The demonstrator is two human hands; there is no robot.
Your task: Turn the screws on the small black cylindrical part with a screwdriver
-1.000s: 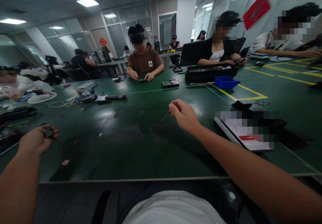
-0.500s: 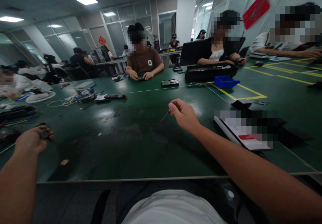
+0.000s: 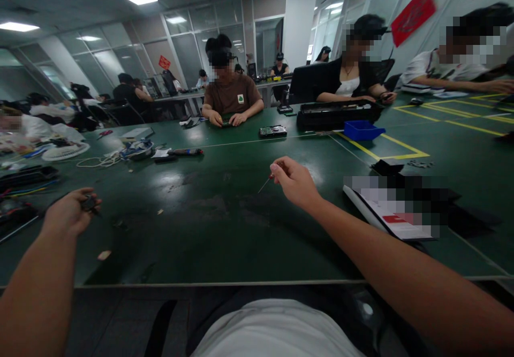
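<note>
Screwdriver in right hand

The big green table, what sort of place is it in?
Probably an electronics workshop: the right hand holds a thin tool, what looks like a hard drive lies on the green table, and a person in brown sits opposite.

Left hand, small dark object in its fingers, drifts outward to the left at first, then swings back inward past its starting spot. Now farther from the clutter at the left edge, closer to the paper scrap. More of the thin metal rod shows beside the wrist.
</note>
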